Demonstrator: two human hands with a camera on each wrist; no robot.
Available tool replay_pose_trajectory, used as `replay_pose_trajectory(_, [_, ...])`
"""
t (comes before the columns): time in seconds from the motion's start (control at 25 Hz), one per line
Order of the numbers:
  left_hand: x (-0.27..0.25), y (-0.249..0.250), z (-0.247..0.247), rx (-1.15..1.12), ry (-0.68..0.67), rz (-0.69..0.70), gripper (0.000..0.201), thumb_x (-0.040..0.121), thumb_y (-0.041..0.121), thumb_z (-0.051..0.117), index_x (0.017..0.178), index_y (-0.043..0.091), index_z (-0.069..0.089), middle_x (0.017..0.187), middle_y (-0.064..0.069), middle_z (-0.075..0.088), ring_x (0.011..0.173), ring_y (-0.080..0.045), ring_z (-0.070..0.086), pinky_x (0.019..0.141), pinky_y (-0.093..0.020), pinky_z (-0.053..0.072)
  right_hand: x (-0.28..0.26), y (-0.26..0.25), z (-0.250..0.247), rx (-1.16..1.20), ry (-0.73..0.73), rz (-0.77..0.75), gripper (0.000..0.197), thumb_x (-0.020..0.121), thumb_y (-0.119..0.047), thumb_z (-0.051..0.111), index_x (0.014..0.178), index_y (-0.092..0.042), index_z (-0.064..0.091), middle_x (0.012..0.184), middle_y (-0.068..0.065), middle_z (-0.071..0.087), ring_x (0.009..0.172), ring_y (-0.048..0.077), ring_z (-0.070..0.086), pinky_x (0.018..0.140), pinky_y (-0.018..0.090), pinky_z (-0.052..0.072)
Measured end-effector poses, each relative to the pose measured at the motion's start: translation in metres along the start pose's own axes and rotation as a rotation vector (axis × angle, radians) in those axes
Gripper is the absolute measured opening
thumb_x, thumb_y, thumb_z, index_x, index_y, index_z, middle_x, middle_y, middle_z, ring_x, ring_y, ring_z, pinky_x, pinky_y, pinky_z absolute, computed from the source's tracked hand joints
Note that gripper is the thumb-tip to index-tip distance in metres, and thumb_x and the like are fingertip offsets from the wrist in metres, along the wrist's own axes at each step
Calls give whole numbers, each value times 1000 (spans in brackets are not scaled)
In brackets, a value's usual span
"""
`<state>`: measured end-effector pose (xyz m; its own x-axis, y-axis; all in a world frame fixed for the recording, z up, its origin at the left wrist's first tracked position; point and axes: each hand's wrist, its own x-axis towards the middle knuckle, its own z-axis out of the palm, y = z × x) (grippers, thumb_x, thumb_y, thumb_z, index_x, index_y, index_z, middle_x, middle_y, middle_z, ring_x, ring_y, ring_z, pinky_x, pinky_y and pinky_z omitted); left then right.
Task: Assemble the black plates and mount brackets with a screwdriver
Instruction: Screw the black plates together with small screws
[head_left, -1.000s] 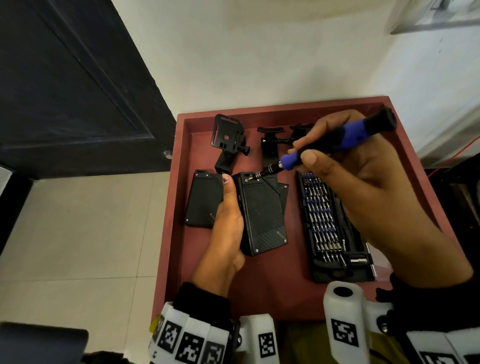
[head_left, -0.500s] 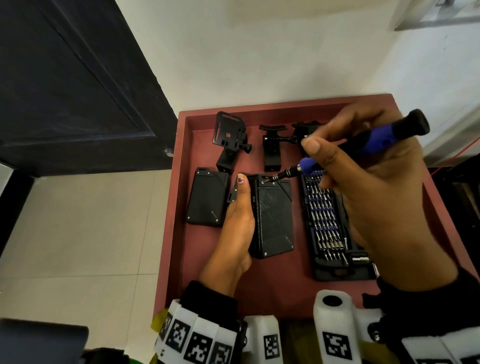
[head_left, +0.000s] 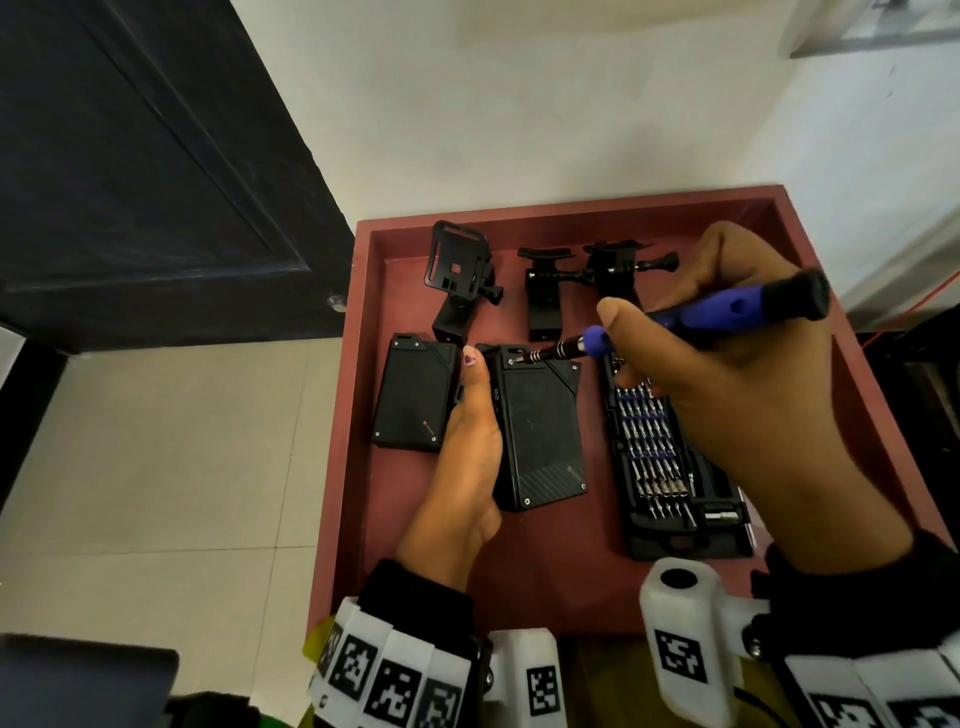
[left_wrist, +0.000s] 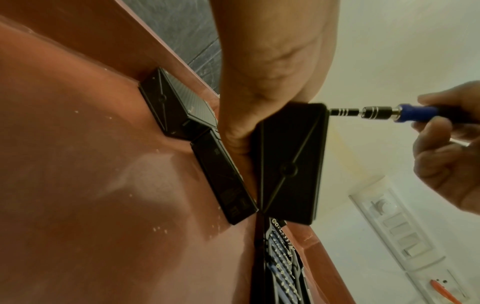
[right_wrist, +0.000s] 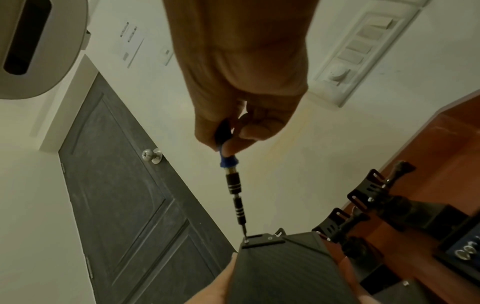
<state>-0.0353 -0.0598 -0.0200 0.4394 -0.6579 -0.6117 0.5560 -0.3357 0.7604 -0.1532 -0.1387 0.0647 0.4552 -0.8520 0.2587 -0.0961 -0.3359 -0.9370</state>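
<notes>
My left hand grips a black plate by its left edge and holds it tilted above the red tray. My right hand pinches a blue and black screwdriver. Its bit tip sits on a screw at the plate's far left corner. In the left wrist view the plate shows its underside, with the screwdriver coming in from the right. A second black plate lies flat to the left. Black mount brackets stand at the tray's far side.
An open black case of screwdriver bits lies in the tray at the right, partly under my right hand. A dark door and tiled floor are to the left. A white wall stands behind the tray.
The held plate has straightened and risen slightly. The screwdriver handle has swung further right and its tip has settled on the plate's far left corner screw.
</notes>
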Motion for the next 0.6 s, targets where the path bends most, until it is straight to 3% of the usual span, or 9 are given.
replay_pose_trajectory(0.08, [0,-1,-1,10,-2,18,85,64,79,38,113,17,69,108,-10,72,105,-27,68,97,-50,50,1,2,2,-30,71,0,31,77,-19,75,74,-10,46,70,6,60,59,18,62,54,29,53])
replay_pose_trajectory(0.16, [0,-1,0,26,-3,7,87,61,80,39,114,18,68,109,-9,72,104,-26,68,96,-50,50,2,0,4,58,81,-33,31,76,-14,76,86,-22,48,86,-3,61,69,14,62,58,26,54])
replay_pose_trajectory(0.24, [0,-1,1,32,2,-16,89,58,81,40,114,18,68,108,-9,73,103,-26,69,94,-50,52,2,-6,5,219,36,-20,36,74,-11,77,91,-23,47,86,-5,63,65,11,62,52,19,50])
replay_pose_trajectory(0.36, [-1,-1,2,29,-6,-23,86,61,80,38,112,18,69,109,-9,73,102,-25,69,92,-46,53,2,-10,1,330,-59,86,20,74,-15,71,82,-15,52,73,0,64,56,8,62,51,16,49])
replay_pose_trajectory(0.48, [-1,2,1,2,28,-20,80,69,76,36,111,16,69,106,-9,73,99,-25,70,92,-45,53,6,-7,-12,358,-259,139,17,84,2,61,94,-10,53,95,12,67,76,18,71,70,26,57])
replay_pose_trajectory(0.6, [-2,2,1,11,29,-38,74,80,74,33,109,17,70,102,-9,74,98,-27,70,92,-48,53,7,-7,-14,268,-205,115,18,77,-7,66,87,-10,51,85,14,67,73,20,72,65,27,57])
